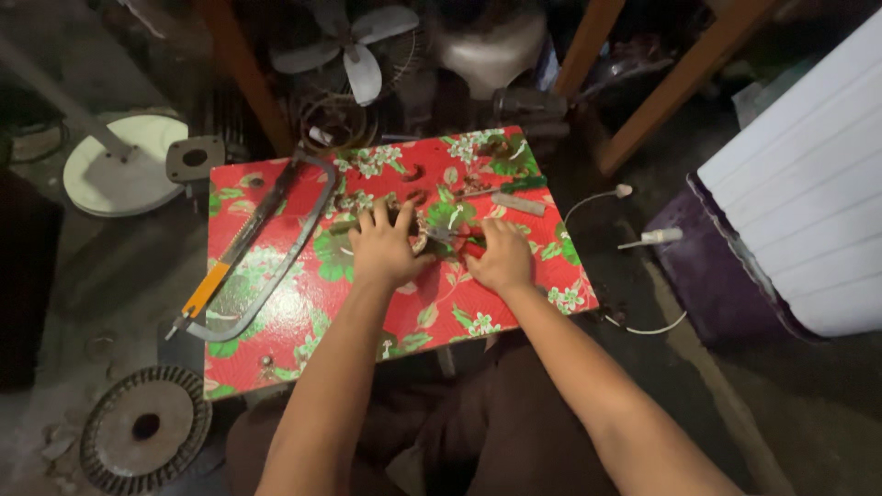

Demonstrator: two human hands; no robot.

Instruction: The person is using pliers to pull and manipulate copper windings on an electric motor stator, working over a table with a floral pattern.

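My left hand (384, 246) presses down on a small round metal part (415, 237) in the middle of a low table covered in red flowered cloth (303, 308). My right hand (501, 255) grips a thin tool with a green handle (452, 237) whose tip reaches the round part. Most of that part is hidden under my left fingers.
A hacksaw (259, 246) lies along the table's left side. A green-handled screwdriver (503, 187) and a grey bar (518, 204) lie at the far right. Around the table are a fan (354, 46), a round white base (119, 163), a round stator (145, 427), a white cable (597, 197) and a white ribbed panel (808, 184).
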